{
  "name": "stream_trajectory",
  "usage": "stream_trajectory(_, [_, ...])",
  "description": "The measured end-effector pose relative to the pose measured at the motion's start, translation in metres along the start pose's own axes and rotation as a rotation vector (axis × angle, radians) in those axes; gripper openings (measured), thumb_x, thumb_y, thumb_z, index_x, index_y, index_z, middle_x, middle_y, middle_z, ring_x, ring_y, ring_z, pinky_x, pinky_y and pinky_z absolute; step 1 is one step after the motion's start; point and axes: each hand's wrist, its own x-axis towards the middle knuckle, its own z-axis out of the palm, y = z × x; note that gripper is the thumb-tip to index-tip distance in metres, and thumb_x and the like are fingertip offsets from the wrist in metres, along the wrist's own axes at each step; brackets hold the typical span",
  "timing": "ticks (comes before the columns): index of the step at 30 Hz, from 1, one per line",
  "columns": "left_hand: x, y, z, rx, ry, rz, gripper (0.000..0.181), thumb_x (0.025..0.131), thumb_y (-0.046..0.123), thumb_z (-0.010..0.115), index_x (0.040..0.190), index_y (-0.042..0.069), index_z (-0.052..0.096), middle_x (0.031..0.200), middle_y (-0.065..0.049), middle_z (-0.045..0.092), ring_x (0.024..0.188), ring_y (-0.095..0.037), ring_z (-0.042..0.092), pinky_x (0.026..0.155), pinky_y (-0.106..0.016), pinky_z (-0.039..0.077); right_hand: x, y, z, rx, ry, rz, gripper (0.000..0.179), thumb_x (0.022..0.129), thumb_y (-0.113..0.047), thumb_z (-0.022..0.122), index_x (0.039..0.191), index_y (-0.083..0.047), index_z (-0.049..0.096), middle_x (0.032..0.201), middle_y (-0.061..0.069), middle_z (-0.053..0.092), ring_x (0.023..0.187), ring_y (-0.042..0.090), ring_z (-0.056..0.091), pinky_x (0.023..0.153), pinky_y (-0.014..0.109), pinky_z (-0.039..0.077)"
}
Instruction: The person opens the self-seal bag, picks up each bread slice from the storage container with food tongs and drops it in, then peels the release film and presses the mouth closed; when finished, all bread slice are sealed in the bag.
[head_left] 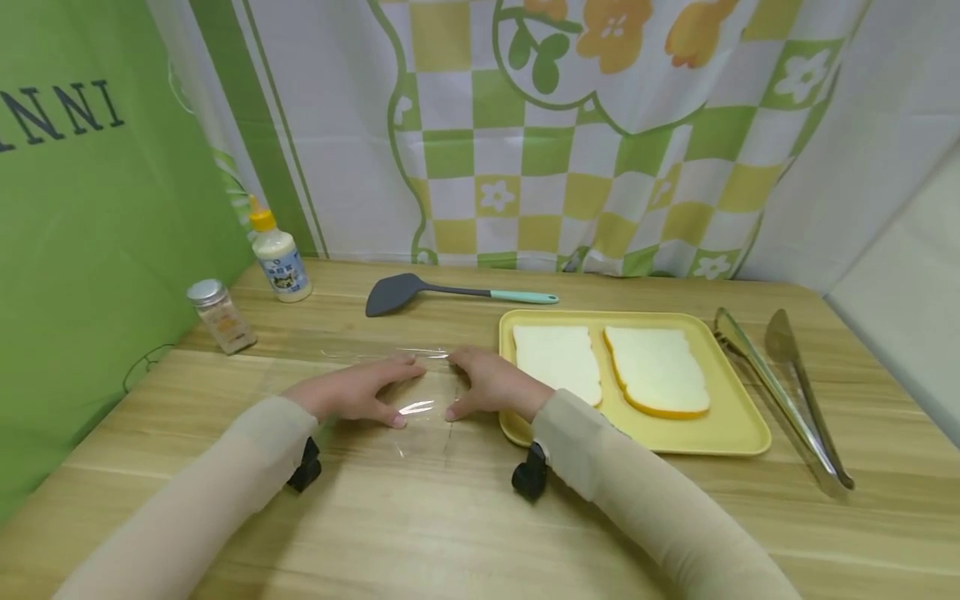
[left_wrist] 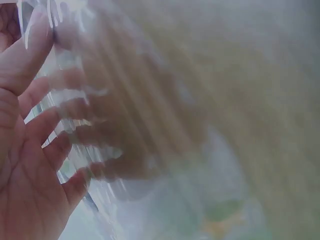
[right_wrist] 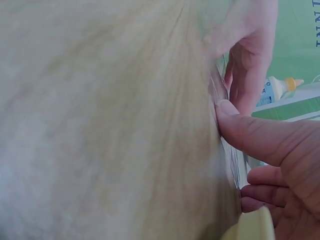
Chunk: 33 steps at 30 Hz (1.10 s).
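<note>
With fingers spread, the left hand (head_left: 362,390) and right hand (head_left: 492,382) touch clear film (head_left: 417,408) near frame centre; uneven pressure could wrinkle it.

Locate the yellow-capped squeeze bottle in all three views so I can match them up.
Head: the yellow-capped squeeze bottle stands left of center, just behind the shaker jar.
Left wrist: not visible; blurry clear plastic film covers much of the picture.
Right wrist: toward the right edge, above mid-height, appearing sideways beside the left hand.
Shared landmark: the left hand shows in all three.
</note>
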Motion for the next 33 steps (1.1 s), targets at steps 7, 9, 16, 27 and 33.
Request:
stream_trajectory(7, [-0.005,-0.001,-0.002,-0.007,-0.010,-0.023,0.075,0.081,0.035,0.069,0.142,0.007,0.035,0.149,-0.022,0.022,0.136,-0.041,0.020,0.108,-0.055,0.018,-0.001,-0.002,-0.002,0.007,-0.012,0.024,0.081,0.070,-0.032,0.081,0.135,-0.001,0.044,0.137,0.014,0.046,0.128,0.028,0.040,0.107,0.038,0.030])
stream_trajectory(9, [-0.001,0.004,-0.002,0.017,0.001,-0.035,0.073,0.080,0.034,0.070,0.141,0.008,0.038,0.148,-0.022,0.026,0.136,-0.040,0.023,0.108,-0.054,0.020,-0.002,0.000,-0.002,0.006,-0.008,0.027,0.080,0.070,-0.032,0.082,0.134,-0.002,0.045,0.136,0.013,0.047,0.127,0.028,0.041,0.107,0.038,0.030])
stream_trajectory(16, [0.015,0.018,-0.002,0.114,0.055,-0.040,0.058,0.078,0.030,0.073,0.129,0.008,0.054,0.136,-0.016,0.048,0.123,-0.033,0.046,0.102,-0.047,0.035,-0.003,0.005,0.001,0.026,0.012,0.013,0.082,0.069,-0.030,0.082,0.135,0.000,0.043,0.136,0.016,0.047,0.127,0.029,0.041,0.107,0.038,0.030])
stream_trajectory(27, [0.007,0.003,0.002,-0.006,0.212,-0.021,0.017,0.080,0.012,0.071,0.096,0.005,0.071,0.119,-0.017,0.061,0.111,-0.031,0.057,0.094,-0.043,0.044,-0.001,0.003,0.005,0.032,0.008,-0.009,0.087,0.068,-0.032,0.083,0.137,0.001,0.040,0.139,0.018,0.042,0.130,0.030,0.037,0.108,0.039,0.028])
stream_trajectory(33, [0.008,0.002,0.000,0.053,0.297,0.037,0.007,0.081,0.006,0.068,0.075,0.009,0.067,0.097,-0.009,0.069,0.094,-0.024,0.063,0.085,-0.039,0.049,0.000,0.004,0.004,0.021,0.021,-0.003,0.086,0.068,-0.032,0.082,0.136,0.000,0.042,0.140,0.017,0.042,0.131,0.030,0.036,0.109,0.038,0.027])
